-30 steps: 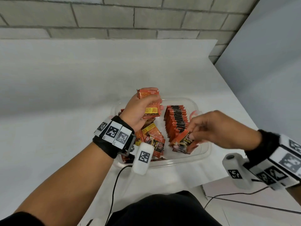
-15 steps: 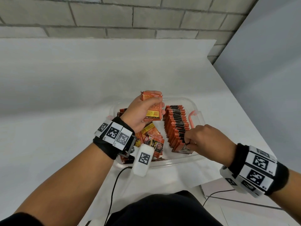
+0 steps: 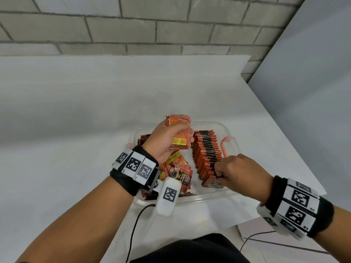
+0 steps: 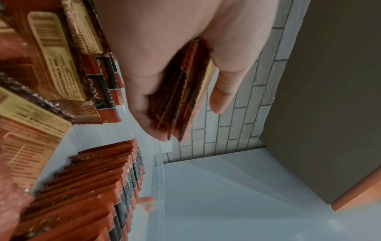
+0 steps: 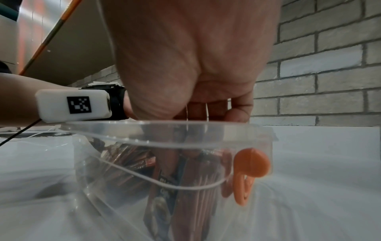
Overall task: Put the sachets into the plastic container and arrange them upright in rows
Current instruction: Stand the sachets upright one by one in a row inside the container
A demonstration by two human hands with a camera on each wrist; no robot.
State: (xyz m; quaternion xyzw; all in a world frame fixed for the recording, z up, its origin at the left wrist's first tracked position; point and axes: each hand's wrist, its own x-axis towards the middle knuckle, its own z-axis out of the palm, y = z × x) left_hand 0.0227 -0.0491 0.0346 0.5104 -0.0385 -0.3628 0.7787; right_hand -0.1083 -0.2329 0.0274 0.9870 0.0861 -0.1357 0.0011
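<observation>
White table (image 3: pixel 76 130) under a grey brick wall (image 3: pixel 133 25), with a clear container (image 3: pixel 230 137) of sachets before us.

From the left, our left hand (image 3: pixel 167 141) hovers over the container's far left part, its fingers and thumb curled round a stack (image 3: pixel 179 133) of orange sachets held upright. Below it a loose pile (image 3: pixel 178 171) of sachets lies flat in the container's left half. Next comes the row (image 3: pixel 206 150) standing upright along the right half, beside an orange clip (image 3: pixel 225 147) on the right wall. At the row's near end our right hand (image 3: pixel 237 173) pinches the front sachet (image 3: pixel 211 182) with curled fingers, just inside the near rim.
</observation>
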